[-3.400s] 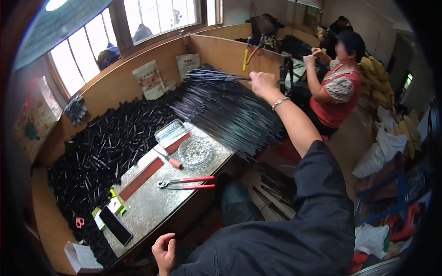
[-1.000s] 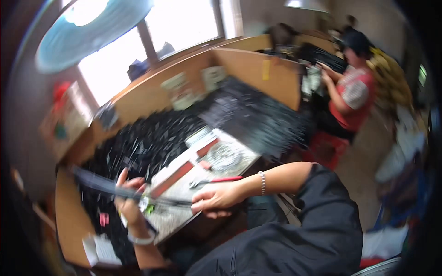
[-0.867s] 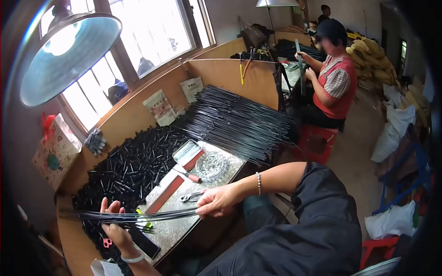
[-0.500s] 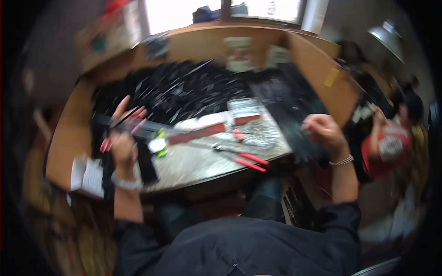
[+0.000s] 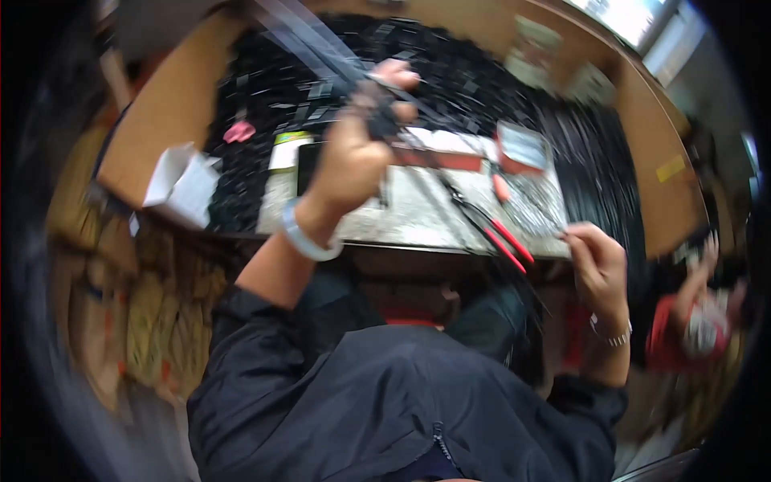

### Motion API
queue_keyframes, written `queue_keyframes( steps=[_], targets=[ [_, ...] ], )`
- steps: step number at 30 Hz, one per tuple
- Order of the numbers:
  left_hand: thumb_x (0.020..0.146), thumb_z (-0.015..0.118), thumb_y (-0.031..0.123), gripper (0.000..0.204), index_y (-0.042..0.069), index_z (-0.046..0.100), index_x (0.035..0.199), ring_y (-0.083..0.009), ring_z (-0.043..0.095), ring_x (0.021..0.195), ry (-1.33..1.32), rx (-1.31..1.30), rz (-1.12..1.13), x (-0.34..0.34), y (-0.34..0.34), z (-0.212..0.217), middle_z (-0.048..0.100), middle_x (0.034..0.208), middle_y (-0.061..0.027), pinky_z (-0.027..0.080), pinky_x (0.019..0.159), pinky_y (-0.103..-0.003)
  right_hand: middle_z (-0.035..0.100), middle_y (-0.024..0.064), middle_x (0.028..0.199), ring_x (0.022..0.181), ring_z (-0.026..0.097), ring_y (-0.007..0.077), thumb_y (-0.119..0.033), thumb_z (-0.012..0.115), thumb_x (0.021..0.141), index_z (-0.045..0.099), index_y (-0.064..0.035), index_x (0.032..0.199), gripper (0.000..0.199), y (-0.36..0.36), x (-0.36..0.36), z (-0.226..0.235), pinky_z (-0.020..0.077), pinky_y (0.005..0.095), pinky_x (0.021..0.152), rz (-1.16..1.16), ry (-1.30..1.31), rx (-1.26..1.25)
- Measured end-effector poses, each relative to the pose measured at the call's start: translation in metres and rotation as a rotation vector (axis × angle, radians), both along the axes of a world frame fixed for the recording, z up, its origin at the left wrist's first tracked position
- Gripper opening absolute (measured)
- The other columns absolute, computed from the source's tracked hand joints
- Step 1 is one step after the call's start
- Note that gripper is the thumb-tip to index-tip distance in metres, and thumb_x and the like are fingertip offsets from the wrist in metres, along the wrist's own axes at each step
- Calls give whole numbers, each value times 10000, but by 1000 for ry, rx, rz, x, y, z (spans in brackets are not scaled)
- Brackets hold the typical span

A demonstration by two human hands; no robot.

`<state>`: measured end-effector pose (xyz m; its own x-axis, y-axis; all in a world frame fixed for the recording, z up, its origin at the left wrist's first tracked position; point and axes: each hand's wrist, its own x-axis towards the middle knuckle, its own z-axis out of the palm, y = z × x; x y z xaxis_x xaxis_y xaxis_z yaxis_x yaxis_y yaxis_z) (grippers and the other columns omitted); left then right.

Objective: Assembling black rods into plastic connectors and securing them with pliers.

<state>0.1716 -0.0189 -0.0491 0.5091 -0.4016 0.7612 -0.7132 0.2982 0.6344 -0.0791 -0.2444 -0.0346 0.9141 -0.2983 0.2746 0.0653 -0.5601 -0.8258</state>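
My left hand (image 5: 353, 153) is raised over the middle of the worktop, closed around a bundle of long, thin black strips (image 5: 430, 157). The strips are blurred by motion and trail down toward the table's near edge. My right hand (image 5: 598, 261) hovers at the front right, thumb and forefinger pinched together; what they hold, if anything, is too small to name. Beside its fingertips lies a heap of small shiny metal pieces (image 5: 532, 201). Red-handled pliers (image 5: 502, 241) rest between the two hands, partly crossed by the hanging strips.
Black pieces (image 5: 450, 52) cover the back of the table. A red-edged box (image 5: 522, 149) stands behind the metal heap. Pink-handled scissors (image 5: 239, 132) and an open white carton (image 5: 181, 189) are at left. Wooden side walls (image 5: 666, 169) enclose the table; another person (image 5: 691, 321) sits at far right.
The view has turned left. My left hand has moved right and up over the worktop with the black strips. My right hand has come to the metal heap's near edge.
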Motion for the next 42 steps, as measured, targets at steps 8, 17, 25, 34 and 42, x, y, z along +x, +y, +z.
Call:
queue_keyframes(
  steps=[8, 17, 25, 34, 42],
  targets=[
    [878, 542, 40, 354, -62, 444, 1202, -101, 528, 765, 318, 0, -84, -19, 20, 5, 519, 800, -34, 456, 783, -220, 648, 33, 781, 691, 576, 88, -145, 603, 873, 653, 22, 956, 192, -73, 8, -34, 465, 239, 648, 93, 260, 136],
    [986, 406, 215, 429, -64, 375, 1310, -260, 571, 1076, 409, 77, -156, -29, 21, 14, 553, 1153, -213, 496, 919, -375, 659, 133, 888, 851, 620, 328, -294, 630, 825, 684, -85, 897, 228, -251, -45, -130, 501, 440, 751, -958, 490, -682],
    [964, 448, 143, 376, -78, 423, 1267, -267, 618, 990, 524, 29, -251, -36, 6, 8, 594, 1078, -182, 538, 854, -379, 645, 162, 884, 841, 609, 366, -268, 527, 887, 616, -60, 844, 230, -253, -54, -93, 480, 464, 745, -1129, 336, -781],
    [965, 456, 148, 394, -74, 417, 1289, -235, 608, 996, 434, 80, -283, -36, 14, 10, 585, 1115, -187, 517, 873, -347, 605, 104, 1067, 1078, 517, 294, -266, 635, 828, 638, -109, 1035, 259, -294, -77, -124, 418, 425, 912, -1270, 533, -824],
    [950, 491, 138, 400, -62, 420, 1289, -253, 622, 975, 539, 31, -236, -43, 16, 17, 602, 1080, -186, 535, 850, -351, 627, 90, 869, 905, 583, 309, -227, 560, 866, 584, -97, 883, 133, -316, -91, -124, 464, 441, 751, -1218, 319, -922]
  ],
)
